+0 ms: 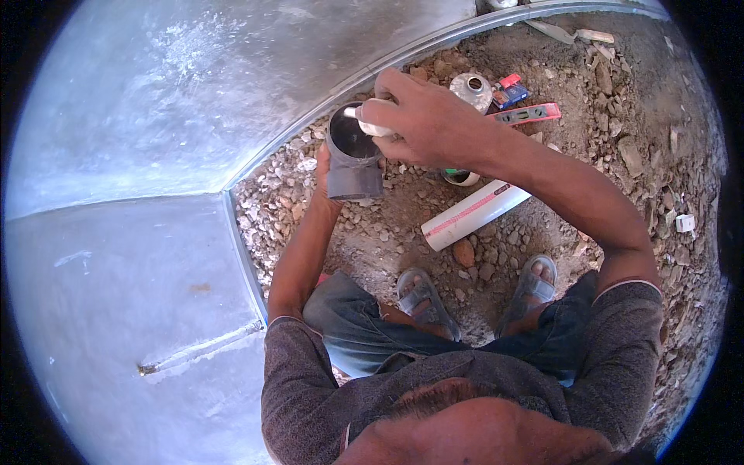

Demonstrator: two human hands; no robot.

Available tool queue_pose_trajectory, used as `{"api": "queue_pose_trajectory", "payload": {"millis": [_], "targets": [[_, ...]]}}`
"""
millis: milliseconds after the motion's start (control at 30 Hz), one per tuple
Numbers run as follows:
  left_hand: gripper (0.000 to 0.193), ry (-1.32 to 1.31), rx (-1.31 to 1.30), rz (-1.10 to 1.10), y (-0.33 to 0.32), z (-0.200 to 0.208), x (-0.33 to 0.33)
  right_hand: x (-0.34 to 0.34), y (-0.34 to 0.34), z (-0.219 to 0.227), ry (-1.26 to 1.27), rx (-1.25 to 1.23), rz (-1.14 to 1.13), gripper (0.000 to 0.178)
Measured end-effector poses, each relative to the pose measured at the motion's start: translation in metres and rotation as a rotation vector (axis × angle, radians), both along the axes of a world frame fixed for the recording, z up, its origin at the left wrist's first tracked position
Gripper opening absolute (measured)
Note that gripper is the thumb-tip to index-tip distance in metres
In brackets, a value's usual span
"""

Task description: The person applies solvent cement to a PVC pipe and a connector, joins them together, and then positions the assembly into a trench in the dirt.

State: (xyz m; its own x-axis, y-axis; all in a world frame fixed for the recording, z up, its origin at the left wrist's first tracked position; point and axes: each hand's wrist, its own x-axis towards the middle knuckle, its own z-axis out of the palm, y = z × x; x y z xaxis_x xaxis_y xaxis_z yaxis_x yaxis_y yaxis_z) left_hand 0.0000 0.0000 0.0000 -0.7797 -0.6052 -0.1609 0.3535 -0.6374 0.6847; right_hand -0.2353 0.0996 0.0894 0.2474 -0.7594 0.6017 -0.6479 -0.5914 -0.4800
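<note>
A short dark-grey plastic pipe fitting (355,182), with a wide round mouth tilted up toward me, is held out ahead and slightly left. My left hand (323,174) grips it from the left side; most of its fingers are hidden behind the fitting. Over the mouth's right rim, my right hand (422,116) is closed around a small white object (376,116), whose narrow pale tip points into the opening. Whether this is a folded cloth or a small tube cannot be made out.
A white pipe (473,217) with a red stripe lies on stony ground. Near my right forearm are a metal can (471,91), a small blue-and-red box (509,94), a red spirit level (531,114) and an open round container (460,178). Smooth grey concrete (132,256) borders the left.
</note>
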Motion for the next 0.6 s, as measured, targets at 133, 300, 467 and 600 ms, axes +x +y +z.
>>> {"api": "queue_pose_trajectory", "payload": {"millis": [133,300,467,600], "targets": [[0.078,-0.044,0.097,0.14,0.005,-0.004,0.0,-0.007,-0.003,0.009,-0.262,0.28,0.247,0.037],[0.075,-0.084,0.081,0.013,0.004,-0.003,0.002,-0.013,-0.004,0.011,-0.152,0.069,0.328,0.037],[0.073,-0.14,0.042,-0.061,0.003,-0.002,0.002,-0.01,-0.008,0.011,0.164,-0.239,0.098,0.032],[0.081,-0.219,-0.022,-0.05,0.005,-0.006,0.007,-0.02,-0.006,0.013,0.328,0.035,0.098,0.029]]}}
